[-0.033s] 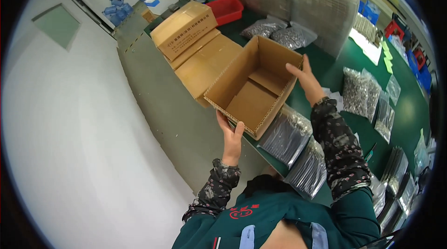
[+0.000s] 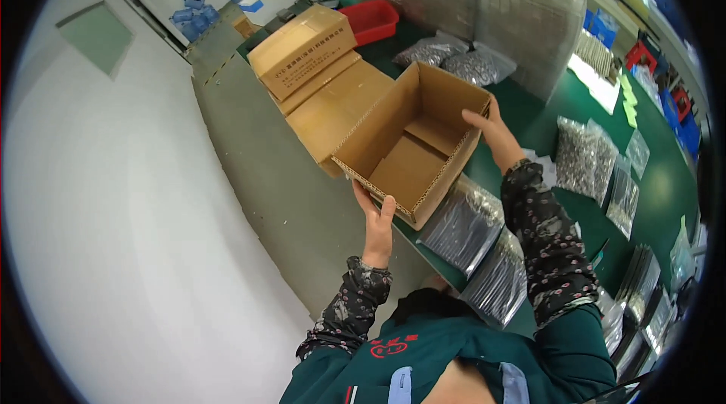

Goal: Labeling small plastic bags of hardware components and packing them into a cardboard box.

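Green tabletop (image 2: 665, 196) spreads to the right of a grey floor (image 2: 257, 177), and at its near edge two clear bags (image 2: 463, 232) of dark, strip-like pieces lie side by side. Just past them is the open cardboard box (image 2: 408, 170), directly between the hands, its long axis slanting from near left to far right. The left hand (image 2: 376, 229), nearer the body, is clamped on the near short end, thumb at the rim; the right hand (image 2: 499, 132) grips the far right corner, thumb over the edge. Whether the box rests on something or hangs in the grip, I cannot tell; inside, only bare brown cardboard shows. Off to the right stands a bulging bag (image 2: 582, 151) of small metallic parts. Farther on, two more bags (image 2: 473, 64) of shiny bits lie before tall plastic-wrapped slabs (image 2: 525, 34), while a printed carton (image 2: 302, 52) sits to the left, near a red bin (image 2: 378, 34) whose contents are unclear
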Available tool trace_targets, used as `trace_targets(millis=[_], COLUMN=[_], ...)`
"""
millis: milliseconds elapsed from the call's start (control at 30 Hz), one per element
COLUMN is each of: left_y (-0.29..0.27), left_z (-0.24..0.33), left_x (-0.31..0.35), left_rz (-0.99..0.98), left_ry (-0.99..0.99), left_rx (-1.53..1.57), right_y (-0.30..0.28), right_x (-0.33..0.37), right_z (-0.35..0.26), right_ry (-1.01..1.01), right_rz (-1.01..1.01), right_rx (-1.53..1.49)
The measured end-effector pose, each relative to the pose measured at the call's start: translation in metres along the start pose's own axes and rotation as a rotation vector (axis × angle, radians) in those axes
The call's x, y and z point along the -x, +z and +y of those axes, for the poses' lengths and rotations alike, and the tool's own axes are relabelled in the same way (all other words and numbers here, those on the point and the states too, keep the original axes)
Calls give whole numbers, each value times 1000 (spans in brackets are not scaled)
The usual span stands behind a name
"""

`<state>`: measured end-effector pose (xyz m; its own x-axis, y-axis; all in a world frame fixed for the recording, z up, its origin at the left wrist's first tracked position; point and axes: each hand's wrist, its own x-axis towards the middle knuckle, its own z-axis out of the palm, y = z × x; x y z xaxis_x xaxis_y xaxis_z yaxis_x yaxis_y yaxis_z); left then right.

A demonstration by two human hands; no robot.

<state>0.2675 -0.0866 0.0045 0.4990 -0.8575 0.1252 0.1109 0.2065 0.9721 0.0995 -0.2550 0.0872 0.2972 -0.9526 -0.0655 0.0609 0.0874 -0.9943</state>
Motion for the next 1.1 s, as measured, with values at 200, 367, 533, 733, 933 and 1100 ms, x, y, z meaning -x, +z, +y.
trace_targets(millis=[200, 367, 533, 733, 933, 1100], left_y=[22, 32, -29, -88, -90, -103], left_z=[33, 103, 120, 102, 110, 105], left_x=[-4, -11, -73, -139, -155, -142], left_rz=[-77, -215, -147, -57, 16, -58], left_ry=[33, 231, 333, 186, 242, 446], left_rx=[84, 78, 29, -12, 42, -103], right_y=[-26, -11, 49, 115, 119, 57], right_x=[5, 44, -2, -95, -95, -5], right_z=[15, -54, -58, -15, -24, 9], right_ry=[-269, -375, -437, -540, -489, -435], right_rz=[71, 277, 98, 115, 159, 337], right_rx=[146, 46, 62, 257, 420, 720])
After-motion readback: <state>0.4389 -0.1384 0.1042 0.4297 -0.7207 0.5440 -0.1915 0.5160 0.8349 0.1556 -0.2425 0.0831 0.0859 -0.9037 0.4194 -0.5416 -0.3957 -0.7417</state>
